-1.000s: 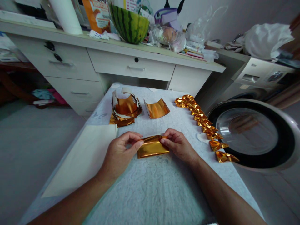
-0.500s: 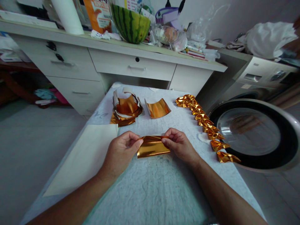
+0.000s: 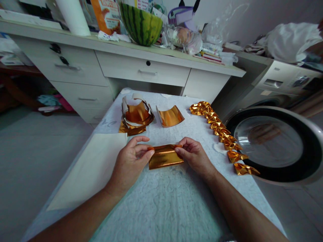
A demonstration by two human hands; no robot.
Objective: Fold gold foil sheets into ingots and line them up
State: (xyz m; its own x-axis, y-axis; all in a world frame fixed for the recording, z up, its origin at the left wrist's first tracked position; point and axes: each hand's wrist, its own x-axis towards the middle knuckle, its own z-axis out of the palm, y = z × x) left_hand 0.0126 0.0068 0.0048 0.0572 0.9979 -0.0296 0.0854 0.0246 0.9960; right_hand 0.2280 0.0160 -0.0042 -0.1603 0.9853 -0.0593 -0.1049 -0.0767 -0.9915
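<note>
Between my hands is a sheet of gold foil paper [image 3: 166, 158], its far edge folded or curled over. My left hand [image 3: 132, 159] pinches its left end between thumb and a finger, with the index finger lifted off. At the far right corner, my right hand [image 3: 194, 155] pinches the sheet between thumb and fingers. Beyond it lie a curved gold sheet [image 3: 171, 117] and a curled stack of gold paper [image 3: 137, 116] with pale backs. Several folded gold paper pieces [image 3: 228, 138] form a row along the table's right side.
The cloth-covered table [image 3: 161, 205] has a pale flat sheet [image 3: 88, 171] on its left. A white desk [image 3: 143, 72] stands behind, carrying half a watermelon [image 3: 142, 25], plastic bags and packets. At right, a washing machine door [image 3: 272, 144] hangs open beside the table edge.
My left index finger has lifted away from the gold paper's far edge. The paper has tilted slightly, and my right hand keeps its pinch almost in place.
</note>
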